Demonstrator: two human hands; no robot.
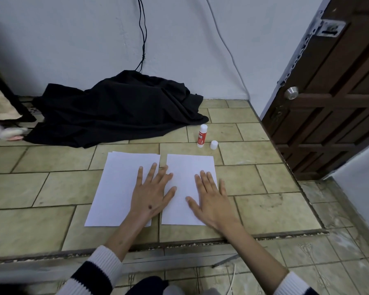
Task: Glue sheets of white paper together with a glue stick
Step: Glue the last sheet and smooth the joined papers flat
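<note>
Both hands lie spread flat: left hand [150, 193] bridging both sheets, right hand [211, 199] on the right sheet [185, 184]. Left sheet [119, 188] and right run lengthwise away from me; glue stick [201, 136] stands upright.

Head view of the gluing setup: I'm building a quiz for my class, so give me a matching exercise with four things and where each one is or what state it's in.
Things:
1. glue stick
2. loose cap
3. left hand
4. black cloth

Places or states:
A. heaped against the wall
B. flat, reaching across both paper stacks
C. standing upright beyond the right-hand paper
D. set on the tiles just right of the stick

Pairs: 1-C, 2-D, 3-B, 4-A
</note>
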